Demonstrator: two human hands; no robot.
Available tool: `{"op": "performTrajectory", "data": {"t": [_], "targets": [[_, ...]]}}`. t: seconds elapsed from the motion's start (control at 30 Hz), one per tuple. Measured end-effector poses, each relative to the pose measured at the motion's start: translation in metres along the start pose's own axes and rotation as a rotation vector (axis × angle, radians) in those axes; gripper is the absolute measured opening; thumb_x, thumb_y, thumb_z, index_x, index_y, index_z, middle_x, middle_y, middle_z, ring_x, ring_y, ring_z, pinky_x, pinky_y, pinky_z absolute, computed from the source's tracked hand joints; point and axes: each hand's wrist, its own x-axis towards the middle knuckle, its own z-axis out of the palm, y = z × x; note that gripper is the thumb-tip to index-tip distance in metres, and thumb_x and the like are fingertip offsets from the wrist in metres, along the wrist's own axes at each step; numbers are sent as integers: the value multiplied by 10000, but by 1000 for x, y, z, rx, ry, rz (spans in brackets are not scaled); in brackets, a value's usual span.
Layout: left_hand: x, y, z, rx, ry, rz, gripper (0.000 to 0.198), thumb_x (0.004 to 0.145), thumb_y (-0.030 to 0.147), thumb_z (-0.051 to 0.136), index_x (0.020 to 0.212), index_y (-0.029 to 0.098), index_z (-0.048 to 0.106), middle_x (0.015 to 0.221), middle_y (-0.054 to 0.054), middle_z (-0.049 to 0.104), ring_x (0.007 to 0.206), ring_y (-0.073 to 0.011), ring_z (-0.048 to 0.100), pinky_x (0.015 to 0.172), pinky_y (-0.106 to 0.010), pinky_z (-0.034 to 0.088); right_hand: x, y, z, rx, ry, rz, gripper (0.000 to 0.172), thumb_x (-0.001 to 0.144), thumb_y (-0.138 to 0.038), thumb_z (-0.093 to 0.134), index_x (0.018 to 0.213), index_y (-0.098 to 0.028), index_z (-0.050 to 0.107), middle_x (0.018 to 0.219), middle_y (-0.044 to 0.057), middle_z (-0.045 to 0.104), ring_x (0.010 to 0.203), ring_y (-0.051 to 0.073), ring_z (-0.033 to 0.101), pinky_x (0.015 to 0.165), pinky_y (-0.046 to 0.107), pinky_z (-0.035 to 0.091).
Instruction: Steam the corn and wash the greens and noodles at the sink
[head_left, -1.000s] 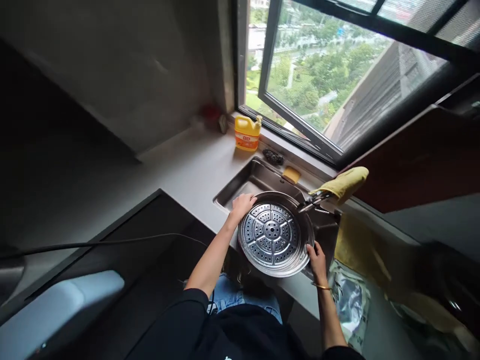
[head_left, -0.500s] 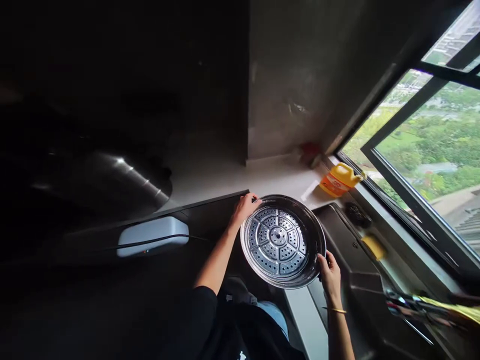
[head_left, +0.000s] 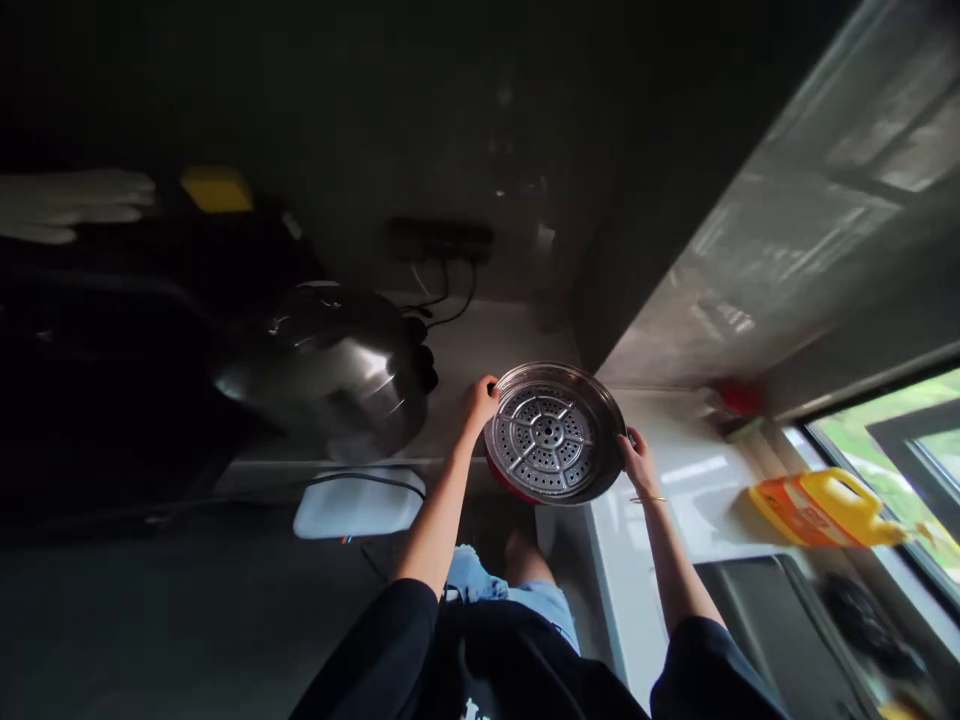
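A round metal steamer tray (head_left: 548,432) with a perforated base and a raised rim is held up in front of my body, over the corner where two counters meet. My left hand (head_left: 482,403) is closed on its left side, and my right hand (head_left: 636,459) grips the opposite side. Something red shows below the steamer's lower left edge; what it is I cannot make out. To the left, a large shiny metal pot (head_left: 352,370) stands in dim light.
At the right, a yellow and orange jug (head_left: 825,508) stands on the pale counter (head_left: 675,440) beside a dark sink (head_left: 780,620). A white box-shaped object (head_left: 360,502) with a cable sits left of my arm. Black cables run from a power strip (head_left: 440,240) at the wall.
My view has swung left, bringing the pot and the power strip into sight. Both hands have carried the steamer tray away from the sink to the corner, still gripping it.
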Motion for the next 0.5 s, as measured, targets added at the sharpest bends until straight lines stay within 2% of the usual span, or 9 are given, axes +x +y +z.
{"op": "performTrajectory", "data": {"t": [0.13, 0.2, 0.27, 0.37, 0.5], "targets": [[56, -18, 6, -95, 64, -33, 206, 867, 106, 534, 1020, 172, 656, 1050, -66, 722, 989, -179, 648, 886, -279, 470, 70, -17, 36, -95, -55, -47, 541, 767, -574, 489, 1157, -237, 656, 981, 54, 713, 881, 242, 618, 753, 337, 494], [82, -25, 10, -108, 85, -46, 202, 865, 104, 535, 1016, 176, 648, 1029, -52, 719, 984, -170, 645, 897, -280, 473, 100, -21, 51, -97, -119, -57, 575, 776, -584, 474, 1199, -227, 628, 1064, 71, 704, 930, 256, 618, 784, 360, 499], [105, -32, 15, -107, 102, -56, 201, 869, 107, 532, 1017, 182, 644, 1017, -44, 715, 981, -167, 645, 903, -283, 476, 128, -24, 65, -82, -188, -62, 622, 772, -602, 462, 1221, -195, 604, 1076, 94, 698, 923, 263, 619, 766, 368, 506], [130, -38, 22, -90, 119, -95, 222, 884, 121, 520, 1067, 174, 636, 1055, -69, 708, 1006, -180, 646, 917, -300, 478, 166, -27, 83, -88, -223, -77, 633, 752, -610, 459, 1189, -175, 601, 1077, 116, 694, 954, 278, 613, 784, 380, 497], [144, -39, 29, -48, 121, -139, 259, 909, 160, 513, 1146, 164, 616, 1143, -104, 687, 1077, -195, 634, 966, -316, 464, 201, -33, 94, -215, -279, -44, 584, 769, -605, 428, 1116, -175, 615, 1018, 135, 696, 953, 297, 626, 808, 396, 471]]}}
